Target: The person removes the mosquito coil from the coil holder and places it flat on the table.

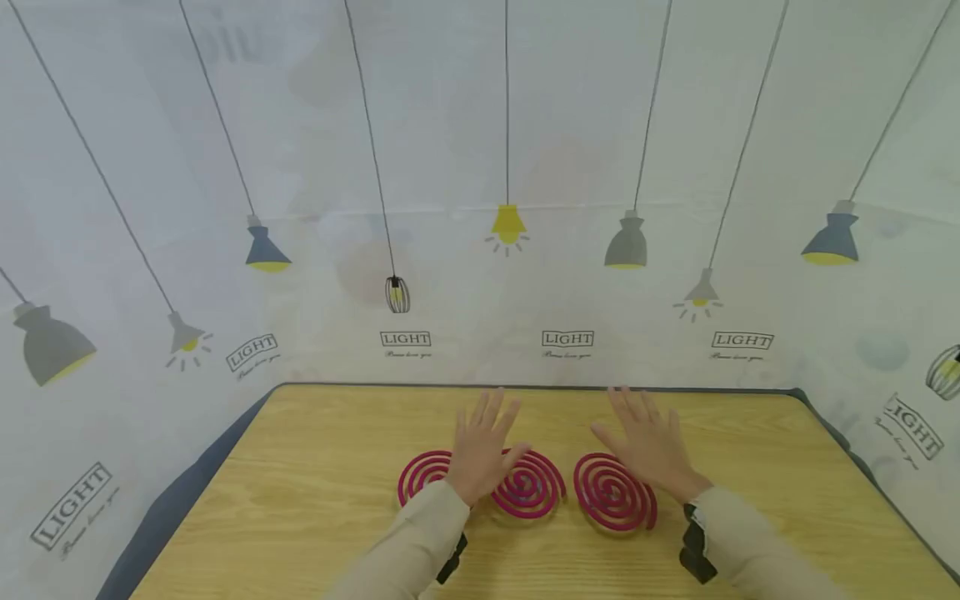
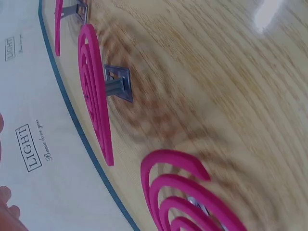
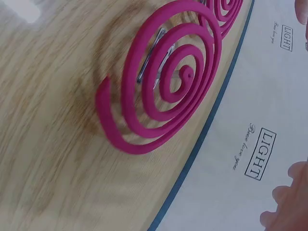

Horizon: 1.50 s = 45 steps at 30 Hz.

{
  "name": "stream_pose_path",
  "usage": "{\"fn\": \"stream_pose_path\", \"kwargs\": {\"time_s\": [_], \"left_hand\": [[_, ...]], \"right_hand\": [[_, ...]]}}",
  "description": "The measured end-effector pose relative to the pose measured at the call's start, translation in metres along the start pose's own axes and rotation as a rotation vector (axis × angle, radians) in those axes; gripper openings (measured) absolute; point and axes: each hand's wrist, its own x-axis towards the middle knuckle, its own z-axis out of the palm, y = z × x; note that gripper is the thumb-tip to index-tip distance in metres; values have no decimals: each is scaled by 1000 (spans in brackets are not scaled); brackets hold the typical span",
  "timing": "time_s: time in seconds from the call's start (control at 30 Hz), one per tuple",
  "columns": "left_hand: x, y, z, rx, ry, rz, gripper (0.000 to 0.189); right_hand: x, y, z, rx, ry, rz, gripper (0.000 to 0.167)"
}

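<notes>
Three magenta mosquito coils stand in a row, raised above the table on small metal stands. My left hand (image 1: 482, 450), fingers spread, hovers between the left coil (image 1: 412, 477) and the middle coil (image 1: 536, 493), hiding part of both. My right hand (image 1: 651, 443) is spread above the upper right of the right coil (image 1: 600, 497). Neither hand holds anything. In the left wrist view a metal stand (image 2: 118, 84) shows under a coil (image 2: 91, 86). The right wrist view has a coil (image 3: 136, 110) with its metal stand (image 3: 151, 55) visible through the spiral.
The wood-grain table (image 1: 315, 467) has a dark edge and is bordered by a white curtain (image 1: 450, 167) printed with hanging lamps and LIGHT labels. Dark wrist straps (image 1: 696, 546) sit at the sleeve cuffs.
</notes>
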Motion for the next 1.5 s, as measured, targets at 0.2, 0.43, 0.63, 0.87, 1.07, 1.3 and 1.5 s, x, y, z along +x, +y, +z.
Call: {"fn": "stream_pose_path", "kwargs": {"time_s": [0.2,0.43,0.63,0.87,1.07,1.3,1.5], "left_hand": [[3,13,1,-119,84,23,61],[2,28,9,-285,173,18,58],[0,42,17,-474,184,-28,53],[-2,60,31,-671,124,-113,48],[-1,70,42,-767,114,-133,44],[-2,80,52,-869,60,-177,45],[-3,87,59,-827,60,-189,43]], "right_hand": [[-12,16,-12,8,7,-42,74],[-24,28,-16,63,37,-109,73],[-30,30,-17,212,12,-111,60],[-31,37,-2,348,45,-103,37],[-32,43,9,424,51,-37,34],[-33,54,21,471,-1,92,34],[-35,61,28,462,-49,136,34]]}}
